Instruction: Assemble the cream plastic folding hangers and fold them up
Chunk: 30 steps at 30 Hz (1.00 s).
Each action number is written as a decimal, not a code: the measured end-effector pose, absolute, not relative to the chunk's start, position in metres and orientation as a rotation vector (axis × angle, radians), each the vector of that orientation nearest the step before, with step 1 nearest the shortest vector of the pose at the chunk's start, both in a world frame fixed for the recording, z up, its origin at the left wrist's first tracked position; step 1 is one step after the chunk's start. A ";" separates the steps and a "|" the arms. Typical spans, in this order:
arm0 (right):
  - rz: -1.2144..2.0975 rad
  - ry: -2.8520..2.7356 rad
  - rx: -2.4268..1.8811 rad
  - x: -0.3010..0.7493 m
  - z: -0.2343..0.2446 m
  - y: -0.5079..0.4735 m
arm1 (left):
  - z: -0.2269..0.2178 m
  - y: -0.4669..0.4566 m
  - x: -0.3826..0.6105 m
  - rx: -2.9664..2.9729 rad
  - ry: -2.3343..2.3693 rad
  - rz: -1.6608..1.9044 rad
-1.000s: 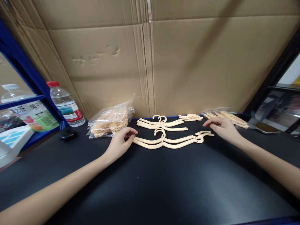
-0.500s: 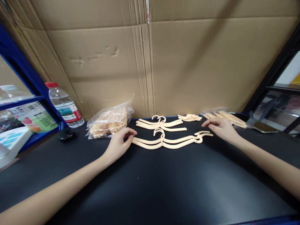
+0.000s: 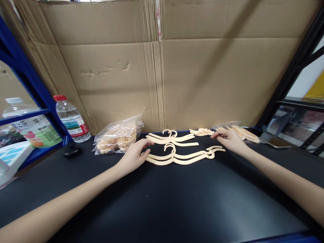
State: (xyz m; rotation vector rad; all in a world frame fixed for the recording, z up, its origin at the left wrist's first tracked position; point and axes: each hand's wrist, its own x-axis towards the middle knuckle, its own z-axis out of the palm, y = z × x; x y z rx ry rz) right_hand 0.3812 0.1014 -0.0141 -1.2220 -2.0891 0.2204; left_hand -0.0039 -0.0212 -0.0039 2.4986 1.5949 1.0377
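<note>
My left hand point(image 3: 134, 156) hovers at the left end of two cream-coloured folding hangers point(image 3: 188, 157) lying in the front row, with thumb and fingers apart and nothing seen between them. Whether it touches the hanger ends is hard to make out. A loose hook piece point(image 3: 211, 153) lies against the right ends of those hangers. Behind them is another group of cream hangers point(image 3: 186, 143), hooks upward. My right hand point(image 3: 230, 140) is above the table at the right, fingers loosely bent and apart, its fingertips near a small pile of hook pieces point(image 3: 199, 132).
A clear bag of cream parts point(image 3: 117, 136) stands at the back left, and a bag of hanger arms point(image 3: 244, 133) lies behind my right hand. Around are a phone point(image 3: 278, 143), a black mouse point(image 3: 71, 150), a water bottle point(image 3: 72, 119) and a cardboard wall point(image 3: 113, 77).
My right hand has shifted left toward the small pile of hook pieces. My left hand stays by the hangers' left end. The camera view has tilted up slightly.
</note>
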 end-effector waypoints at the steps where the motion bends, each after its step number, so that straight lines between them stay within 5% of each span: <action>1: 0.212 -2.107 -1.218 0.380 -0.012 0.105 | -0.001 -0.018 -0.002 2.534 1.582 0.989; 11: 0.058 -2.312 -1.428 0.371 0.020 0.164 | 0.004 0.030 0.004 2.763 1.624 0.603; 30: 0.203 -2.406 -1.553 0.345 0.005 0.182 | 0.008 0.037 0.013 2.864 1.640 0.460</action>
